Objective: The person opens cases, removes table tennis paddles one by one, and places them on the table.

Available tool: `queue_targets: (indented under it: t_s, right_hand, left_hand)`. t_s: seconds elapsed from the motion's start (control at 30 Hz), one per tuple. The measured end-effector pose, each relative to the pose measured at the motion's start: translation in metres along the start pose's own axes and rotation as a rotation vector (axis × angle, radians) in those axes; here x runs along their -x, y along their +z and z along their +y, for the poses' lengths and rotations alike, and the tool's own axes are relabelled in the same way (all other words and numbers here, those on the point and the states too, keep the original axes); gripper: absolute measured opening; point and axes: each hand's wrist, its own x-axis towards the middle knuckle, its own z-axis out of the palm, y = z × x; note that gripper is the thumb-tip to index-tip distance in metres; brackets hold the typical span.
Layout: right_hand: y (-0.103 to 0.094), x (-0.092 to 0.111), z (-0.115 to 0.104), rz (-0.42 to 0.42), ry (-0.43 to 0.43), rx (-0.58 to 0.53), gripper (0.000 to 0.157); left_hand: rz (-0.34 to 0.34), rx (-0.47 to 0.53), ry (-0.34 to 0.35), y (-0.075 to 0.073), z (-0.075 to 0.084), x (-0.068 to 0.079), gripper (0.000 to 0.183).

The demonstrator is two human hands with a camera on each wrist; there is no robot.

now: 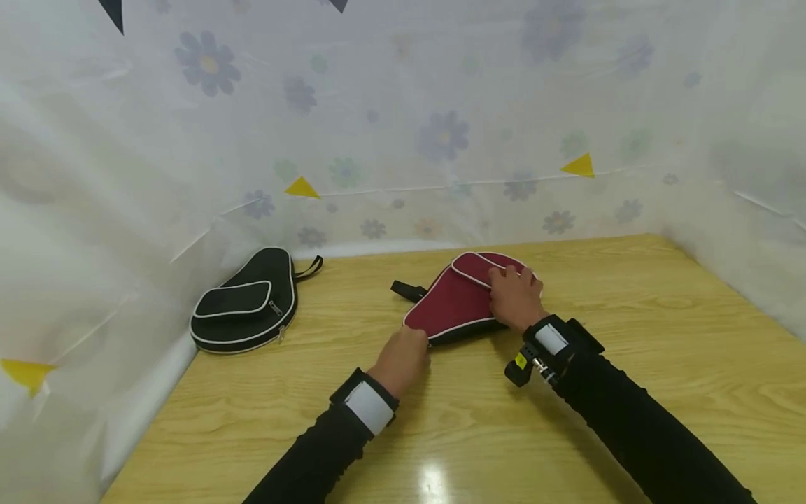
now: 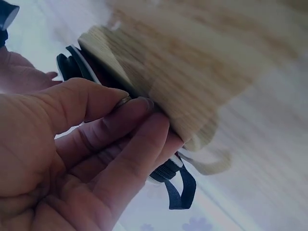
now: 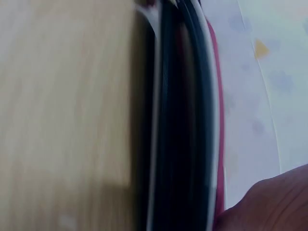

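A dark red table tennis bat case [image 1: 456,297] with white piping and a black side band lies on the wooden table. At its near left edge my left hand [image 1: 403,360] pinches a small metal zipper pull [image 2: 124,101] between thumb and forefinger. My right hand [image 1: 516,297] rests on top of the case beside its pocket, fingers spread over the fabric. In the right wrist view the black side band [image 3: 168,120] shows a dark gap running along it. The case's black strap [image 1: 408,290] sticks out at the back left.
A black bat case [image 1: 236,315] with white piping and a zipped pocket lies at the table's left edge, its loop [image 1: 310,269] pointing right. Behind the table [image 1: 604,413] hangs a white flowered sheet [image 1: 390,126], which also rises at both sides.
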Motion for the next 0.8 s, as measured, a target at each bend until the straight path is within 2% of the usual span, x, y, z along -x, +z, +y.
queue_targets:
  t_s: [0.1, 0.23, 0.3, 0.47, 0.6, 0.8]
  right_hand:
    - [0.005, 0.004, -0.019, 0.016, 0.021, -0.057, 0.034]
    - [0.011, 0.004, -0.048, -0.058, 0.055, -0.155, 0.041]
    - [0.015, 0.002, -0.062, -0.089, 0.088, -0.146, 0.048]
    - [0.022, 0.000, -0.089, -0.108, 0.165, -0.084, 0.063]
    - [0.023, -0.002, -0.100, -0.135, 0.203, -0.075, 0.063]
    - [0.023, -0.003, -0.097, -0.183, 0.227, -0.082, 0.064]
  left_hand:
    - [-0.015, 0.011, 0.012, 0.000, 0.000, 0.000, 0.016]
    - [-0.034, 0.021, 0.010, -0.002, 0.002, -0.001, 0.011]
    - [-0.039, 0.017, 0.005, -0.003, 0.002, -0.001, 0.007]
    - [-0.035, 0.007, 0.014, -0.003, 0.001, 0.000, 0.005]
    - [-0.024, 0.004, 0.021, -0.004, 0.001, 0.000, 0.006]
    - [-0.052, 0.027, 0.025, -0.006, 0.002, 0.000, 0.005]
